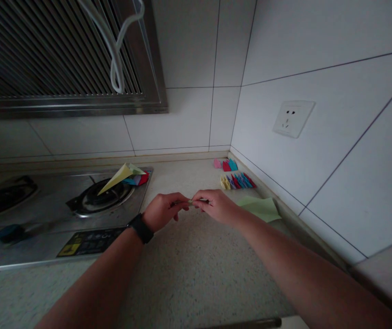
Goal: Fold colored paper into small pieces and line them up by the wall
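Note:
Both hands meet above the middle of the speckled countertop (189, 274). Between their fingertips is a small folded piece of pale yellow-green paper (190, 202), mostly hidden by the fingers. My left hand (163, 209), with a black watch on its wrist, pinches the left end. My right hand (216, 205) pinches the right end. A flat light-green sheet of paper (260, 208) lies just beyond my right wrist. Farther back stands a row of small folded paper pieces (238, 181) in yellow, purple, red and blue. Behind it are pink, red and blue folded pieces (230, 165).
A gas stove (48, 246) lies to the left, with a folded yellow paper (116, 177) and coloured papers (137, 179) on its right burner. The range hood (113, 107) overhangs the stove, a white cable (115, 55) dangling from it. A tiled wall with a socket (293, 119) bounds the right.

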The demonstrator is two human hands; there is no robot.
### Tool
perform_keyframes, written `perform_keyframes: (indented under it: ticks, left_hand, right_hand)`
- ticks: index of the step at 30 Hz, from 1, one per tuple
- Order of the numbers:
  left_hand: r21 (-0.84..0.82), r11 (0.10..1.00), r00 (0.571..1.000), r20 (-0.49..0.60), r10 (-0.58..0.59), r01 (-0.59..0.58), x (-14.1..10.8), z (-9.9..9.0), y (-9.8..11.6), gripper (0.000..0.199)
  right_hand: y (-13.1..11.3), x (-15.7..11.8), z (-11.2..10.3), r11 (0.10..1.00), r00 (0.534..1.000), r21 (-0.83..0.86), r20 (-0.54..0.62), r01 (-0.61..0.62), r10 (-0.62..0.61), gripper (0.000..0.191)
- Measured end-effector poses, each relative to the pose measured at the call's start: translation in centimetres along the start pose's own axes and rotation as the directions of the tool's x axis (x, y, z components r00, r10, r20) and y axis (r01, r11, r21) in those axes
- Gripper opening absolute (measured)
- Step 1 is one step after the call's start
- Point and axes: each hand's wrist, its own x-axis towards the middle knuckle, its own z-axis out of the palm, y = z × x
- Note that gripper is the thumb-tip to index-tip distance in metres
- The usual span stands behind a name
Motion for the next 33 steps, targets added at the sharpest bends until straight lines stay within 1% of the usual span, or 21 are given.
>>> perform_keyframes:
  ticks: [4,8,11,13,15,18,20,23,26,33]
  left_hand:
    - [0.017,1.000,1.000,-0.003,-0.002,0.002,-0.1,0.0,-0.1,0.020]
    - [0.059,0.998,0.999,-0.031,0.034,-0.033,-0.2,-0.1,0.2,0.021]
    - [0.136,0.989,0.997,-0.038,0.071,-0.066,-0.2,-0.2,0.5,0.020]
    - [0.217,0.972,0.995,-0.032,0.097,-0.088,-0.2,-0.2,0.6,0.020]
    - [0.329,0.936,0.990,-0.018,0.140,-0.127,-0.2,-0.1,0.6,0.020]
    - [0.496,0.843,0.973,0.019,0.232,-0.210,0.0,-0.2,0.4,0.023]
    - [0.557,0.792,0.961,0.042,0.274,-0.251,0.0,-0.3,0.3,0.024]
    - [0.591,0.755,0.951,0.075,0.299,-0.284,0.0,-0.5,0.1,0.027]
    - [0.609,0.735,0.949,0.107,0.296,-0.298,0.1,-0.6,0.2,0.033]
    - [0.607,0.739,0.953,0.122,0.278,-0.294,0.5,-0.5,0.0,0.033]
  right_hand:
    - [0.4,-0.1,0.1,0.994,0.996,0.078,0.065,-0.073,0.068,0.015]
    - [0.4,-0.2,0.2,0.985,0.992,0.133,0.072,-0.108,0.099,0.017]
    - [0.3,-0.1,0.1,0.982,0.993,0.155,0.059,-0.106,0.098,0.017]
    - [0.3,-0.1,0.0,0.984,0.994,0.145,0.059,-0.101,0.093,0.015]
    - [0.2,0.0,-0.2,0.988,0.994,0.119,0.066,-0.094,0.087,0.013]
    - [0.2,0.0,-0.5,0.990,0.993,0.095,0.079,-0.100,0.093,0.012]
    - [0.3,0.0,-0.7,0.990,0.992,0.093,0.084,-0.103,0.096,0.012]
    - [0.5,0.1,-0.9,0.991,0.992,0.090,0.088,-0.096,0.088,0.013]
    - [0.7,0.1,-1.0,0.992,0.993,0.090,0.084,-0.094,0.086,0.014]
    - [0.7,0.2,-1.1,0.991,0.990,0.073,0.090,-0.112,0.105,0.013]
